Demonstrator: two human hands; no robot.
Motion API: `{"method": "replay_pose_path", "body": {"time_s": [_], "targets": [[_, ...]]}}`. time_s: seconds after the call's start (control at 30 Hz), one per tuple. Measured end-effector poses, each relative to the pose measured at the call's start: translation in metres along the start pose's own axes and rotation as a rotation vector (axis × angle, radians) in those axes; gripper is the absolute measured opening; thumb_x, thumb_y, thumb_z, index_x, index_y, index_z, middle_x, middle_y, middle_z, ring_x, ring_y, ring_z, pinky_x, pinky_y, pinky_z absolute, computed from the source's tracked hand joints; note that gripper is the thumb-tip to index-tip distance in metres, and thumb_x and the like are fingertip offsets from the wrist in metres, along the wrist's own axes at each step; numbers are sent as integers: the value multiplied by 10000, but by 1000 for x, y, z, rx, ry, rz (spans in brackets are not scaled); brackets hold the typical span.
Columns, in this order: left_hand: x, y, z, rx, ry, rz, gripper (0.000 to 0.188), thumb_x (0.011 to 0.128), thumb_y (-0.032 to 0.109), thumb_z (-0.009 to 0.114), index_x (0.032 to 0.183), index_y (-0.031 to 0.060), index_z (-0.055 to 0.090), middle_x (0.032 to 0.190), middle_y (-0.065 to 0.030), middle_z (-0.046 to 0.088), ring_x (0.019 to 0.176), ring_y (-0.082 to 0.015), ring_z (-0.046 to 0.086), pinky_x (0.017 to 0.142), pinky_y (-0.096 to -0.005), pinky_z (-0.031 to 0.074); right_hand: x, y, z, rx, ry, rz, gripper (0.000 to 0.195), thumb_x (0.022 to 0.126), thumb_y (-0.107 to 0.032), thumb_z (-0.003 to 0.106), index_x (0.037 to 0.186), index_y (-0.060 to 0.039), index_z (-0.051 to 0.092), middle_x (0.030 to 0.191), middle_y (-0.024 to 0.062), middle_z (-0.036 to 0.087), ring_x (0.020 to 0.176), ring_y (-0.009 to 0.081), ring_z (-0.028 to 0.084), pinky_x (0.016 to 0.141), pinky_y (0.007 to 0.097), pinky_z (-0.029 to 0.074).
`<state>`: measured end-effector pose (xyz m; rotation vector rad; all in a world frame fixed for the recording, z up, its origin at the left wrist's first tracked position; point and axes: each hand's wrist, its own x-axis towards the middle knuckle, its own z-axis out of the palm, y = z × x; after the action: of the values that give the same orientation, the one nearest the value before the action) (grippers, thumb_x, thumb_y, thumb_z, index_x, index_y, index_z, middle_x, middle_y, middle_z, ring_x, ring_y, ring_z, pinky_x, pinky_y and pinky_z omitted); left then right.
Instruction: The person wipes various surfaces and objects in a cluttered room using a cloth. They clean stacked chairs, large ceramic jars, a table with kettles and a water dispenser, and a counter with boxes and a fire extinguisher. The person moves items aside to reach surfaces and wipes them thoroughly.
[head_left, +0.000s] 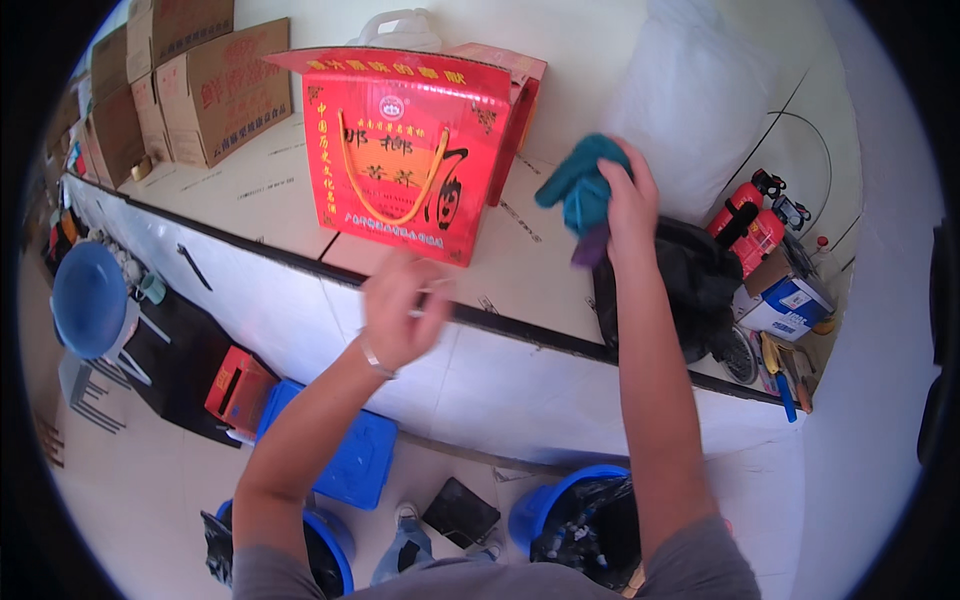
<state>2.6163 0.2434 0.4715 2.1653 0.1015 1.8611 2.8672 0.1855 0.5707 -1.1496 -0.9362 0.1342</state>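
My right hand (634, 199) grips a bunched teal cloth (589, 184) with a purple part hanging below it. It is held up above the counter, beside a black plastic bag (686, 285). My left hand (405, 311), blurred, is over the counter's front edge with its fingers curled. Something thin and pale may lie across those fingers, but the blur hides whether they hold it. Just beyond this hand stands a red cardboard gift box (401, 161) with an orange cord handle (390, 214) and printed writing.
Brown cartons (232, 97) stand at the counter's left, a white sack (690, 105) behind the black bag. Red fire extinguishers (757, 240) and a blue-white box (787, 307) are at right. Below are lined blue bins (532, 510), a blue lid (360, 454) and a blue basin (90, 300).
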Motion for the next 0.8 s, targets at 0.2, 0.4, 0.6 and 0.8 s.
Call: {"method": "replay_pose_path", "body": {"time_s": [0.2,0.4,0.6,0.8], "targets": [[-68,-71,-17,424,1,-112,197,797,97,531,977,19,508,946,-153,517,853,-315,497,764,-425,373,140,127,43,-522,-38,-250,340,777,-100,598,1112,-46,576,1060,140,615,962,230,587,844,318,442],[-74,-85,-5,522,38,-13,214,787,165,475,923,24,559,889,-140,526,789,-291,490,721,-401,361,226,279,20,-1305,-636,-101,370,793,-217,509,1124,-76,596,1071,169,610,1037,348,547,932,384,418],[-76,-85,-1,544,45,-4,210,796,189,450,894,29,545,870,-136,505,780,-289,471,710,-401,348,163,280,21,-1183,-685,-43,376,826,-251,461,1126,-48,564,1231,198,491,1124,345,477,950,398,401],[-76,-85,-2,551,46,-28,213,793,179,476,927,37,561,925,-150,513,809,-310,469,724,-418,347,28,179,17,-967,-635,-33,428,751,-177,557,1149,-22,517,1260,173,446,1158,343,434,970,381,373]]}}
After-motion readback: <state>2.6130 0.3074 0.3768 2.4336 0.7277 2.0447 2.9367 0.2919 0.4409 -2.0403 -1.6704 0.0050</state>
